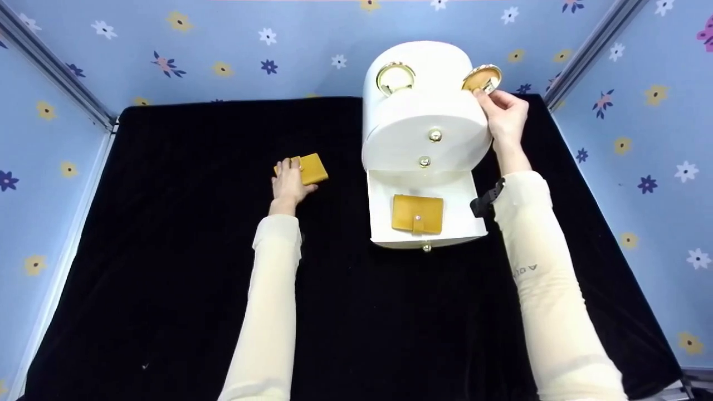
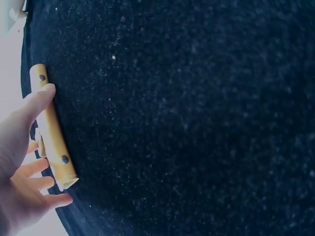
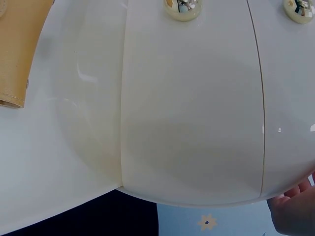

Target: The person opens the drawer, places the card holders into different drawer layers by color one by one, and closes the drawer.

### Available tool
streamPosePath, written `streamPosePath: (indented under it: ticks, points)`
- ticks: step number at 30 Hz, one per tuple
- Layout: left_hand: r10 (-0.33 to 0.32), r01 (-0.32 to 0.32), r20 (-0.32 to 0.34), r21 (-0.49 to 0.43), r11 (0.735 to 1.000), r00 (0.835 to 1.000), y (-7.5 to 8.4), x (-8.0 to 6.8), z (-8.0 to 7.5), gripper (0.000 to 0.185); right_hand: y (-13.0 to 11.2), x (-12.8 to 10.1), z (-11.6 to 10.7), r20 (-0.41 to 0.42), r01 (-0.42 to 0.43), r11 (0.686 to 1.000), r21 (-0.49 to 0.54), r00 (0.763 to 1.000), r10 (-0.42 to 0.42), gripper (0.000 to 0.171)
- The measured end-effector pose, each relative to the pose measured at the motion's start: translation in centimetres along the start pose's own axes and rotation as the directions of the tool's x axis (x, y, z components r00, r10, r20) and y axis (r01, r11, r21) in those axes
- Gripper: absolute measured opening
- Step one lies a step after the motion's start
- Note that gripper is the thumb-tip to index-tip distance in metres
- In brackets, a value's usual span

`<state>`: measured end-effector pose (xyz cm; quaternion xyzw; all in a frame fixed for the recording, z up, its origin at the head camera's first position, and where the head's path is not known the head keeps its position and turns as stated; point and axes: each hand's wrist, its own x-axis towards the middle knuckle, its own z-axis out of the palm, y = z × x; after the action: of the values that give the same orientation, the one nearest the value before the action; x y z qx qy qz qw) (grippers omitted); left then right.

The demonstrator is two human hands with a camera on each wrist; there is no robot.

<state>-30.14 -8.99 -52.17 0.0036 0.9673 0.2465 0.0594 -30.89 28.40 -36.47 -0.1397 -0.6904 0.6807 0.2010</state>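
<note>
On the black cloth my left hand (image 1: 288, 181) holds a yellow snap wallet (image 1: 313, 169). In the left wrist view my thumb lies on the spine of the wallet (image 2: 55, 132), with the fingers spread along its other side. My right hand (image 1: 507, 114) is at the upper right of a white box (image 1: 429, 103) with drawers. Its thumb and fingers pinch the lower edge of a gold-rimmed round piece (image 1: 483, 77). A second gold-rimmed ring (image 1: 396, 78) stands at the upper left of the box. The right wrist view shows only part of my right hand (image 3: 298, 206).
The box's bottom drawer (image 1: 384, 223) is pulled out, with another yellow wallet (image 1: 418, 213) lying inside. Gold knobs (image 1: 435, 135) stick out from the drawer fronts. Flowered blue panels (image 1: 312, 50) enclose the black cloth (image 1: 184, 250) at the back and sides.
</note>
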Motion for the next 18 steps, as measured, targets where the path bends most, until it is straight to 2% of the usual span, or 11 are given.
streamPosePath:
  ticks: [8, 18]
  points:
    - [-0.031, 0.031, 0.028, -0.004, 1.0, 0.999, 0.06, 0.56, -0.25, 0.087, 0.0, 0.02, 0.03, -0.002, 0.001, 1.0, -0.01, 1.0, -0.001, 0.014]
    - [-0.039, 0.041, 0.084, -0.023, 0.999, 0.996, -0.03, 0.8, -0.77, 0.092, -0.19, 0.01, -0.01, -0.006, -0.002, 1.0, -0.025, 1.0, 0.002, 0.018]
